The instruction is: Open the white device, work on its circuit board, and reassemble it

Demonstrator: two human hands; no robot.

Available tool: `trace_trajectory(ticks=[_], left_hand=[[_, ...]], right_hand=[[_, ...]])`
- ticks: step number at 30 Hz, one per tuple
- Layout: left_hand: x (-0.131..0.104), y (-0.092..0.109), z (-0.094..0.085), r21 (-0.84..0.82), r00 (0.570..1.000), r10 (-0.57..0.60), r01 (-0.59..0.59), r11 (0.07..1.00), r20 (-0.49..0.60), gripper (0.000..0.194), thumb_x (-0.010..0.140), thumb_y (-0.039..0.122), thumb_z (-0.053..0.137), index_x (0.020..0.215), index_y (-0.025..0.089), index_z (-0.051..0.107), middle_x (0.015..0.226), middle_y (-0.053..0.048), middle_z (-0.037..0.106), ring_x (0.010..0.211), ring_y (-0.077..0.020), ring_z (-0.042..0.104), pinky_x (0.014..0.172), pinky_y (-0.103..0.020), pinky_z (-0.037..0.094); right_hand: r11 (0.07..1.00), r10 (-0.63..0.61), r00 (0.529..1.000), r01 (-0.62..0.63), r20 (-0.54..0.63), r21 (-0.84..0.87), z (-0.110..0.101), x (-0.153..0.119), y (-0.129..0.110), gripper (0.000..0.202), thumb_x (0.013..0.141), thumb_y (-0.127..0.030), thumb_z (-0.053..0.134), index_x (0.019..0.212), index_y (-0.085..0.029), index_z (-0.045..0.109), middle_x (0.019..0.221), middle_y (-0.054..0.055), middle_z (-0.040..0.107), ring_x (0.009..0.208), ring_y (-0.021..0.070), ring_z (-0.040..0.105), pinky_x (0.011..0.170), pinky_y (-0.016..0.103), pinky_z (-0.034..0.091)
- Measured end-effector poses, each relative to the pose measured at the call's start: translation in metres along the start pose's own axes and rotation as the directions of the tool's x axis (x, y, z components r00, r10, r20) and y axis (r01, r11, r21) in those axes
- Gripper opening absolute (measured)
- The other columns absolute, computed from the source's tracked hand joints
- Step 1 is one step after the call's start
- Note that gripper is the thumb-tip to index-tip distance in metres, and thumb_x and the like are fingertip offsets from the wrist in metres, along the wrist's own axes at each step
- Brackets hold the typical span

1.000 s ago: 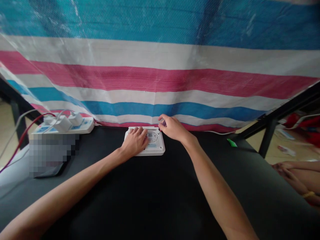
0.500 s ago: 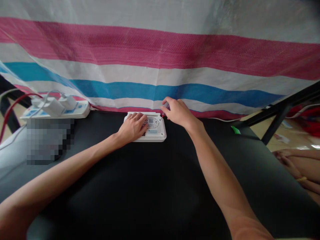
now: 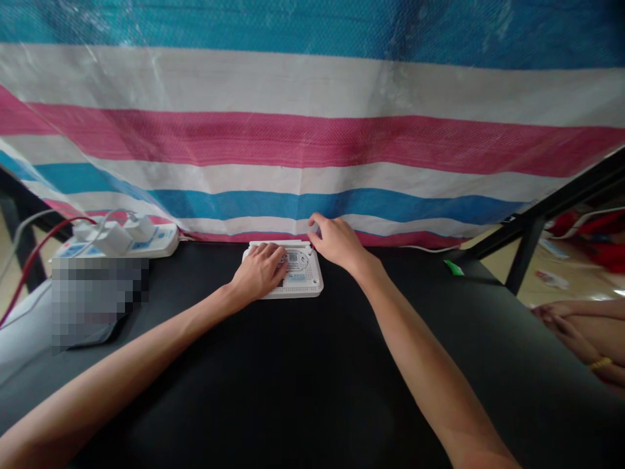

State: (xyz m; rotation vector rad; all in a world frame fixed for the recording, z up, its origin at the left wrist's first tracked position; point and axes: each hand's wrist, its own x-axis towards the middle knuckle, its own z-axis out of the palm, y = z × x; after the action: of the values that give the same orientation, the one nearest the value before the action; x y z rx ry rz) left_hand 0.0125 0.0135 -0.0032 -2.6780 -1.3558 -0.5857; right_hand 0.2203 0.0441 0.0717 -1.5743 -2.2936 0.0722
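Here, going left to right, the left hand (image 3: 258,270) lies flat, pinning the white router (image 3: 297,277) at the table's (image 3: 312,378) far edge; the right hand (image 3: 336,241) pinches something small at its back corner, likely an antenna, which next wants careful swivelling

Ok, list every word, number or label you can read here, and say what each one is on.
No text here can be read.
White box under the left hand: a printed label with a code square, too small and blurred to read.
Power strip: blue patches with markings, too blurred to read.
Striped sheet: no print visible.
Blurred-out patch at left: nothing readable.
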Motion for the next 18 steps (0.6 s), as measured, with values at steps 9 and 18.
trace_trajectory(ticks=[9,18], left_hand=[[0.0,0.0,0.0,-0.011,1.0,-0.002,0.002,1.0,0.009,0.025,0.101,0.033,0.042,0.109,0.015,0.058,0.107,-0.013,0.064,0.102,-0.028,0.06,0.091,-0.044,0.048],[0.0,0.0,0.001,-0.023,1.0,0.006,-0.006,1.0,-0.009,0.025,0.101,0.032,0.041,0.108,0.016,0.058,0.106,-0.013,0.064,0.1,-0.0272,0.061,0.091,-0.045,0.048]], right_hand=[[0.905,-0.02,0.989,-0.044,0.144,0.424,0.002,0.004,0.014,0.029,0.089,-0.015,0.061,0.118,-0.017,0.067,0.081,0.005,0.074,0.064,0.017,0.069,0.057,0.026,0.055],[0.997,0.018,0.998,-0.022,0.056,0.067,-0.008,-0.001,-0.001,0.017,0.093,-0.027,0.06,0.097,-0.017,0.073,0.087,0.011,0.076,0.084,0.0248,0.073,0.078,0.032,0.053]])
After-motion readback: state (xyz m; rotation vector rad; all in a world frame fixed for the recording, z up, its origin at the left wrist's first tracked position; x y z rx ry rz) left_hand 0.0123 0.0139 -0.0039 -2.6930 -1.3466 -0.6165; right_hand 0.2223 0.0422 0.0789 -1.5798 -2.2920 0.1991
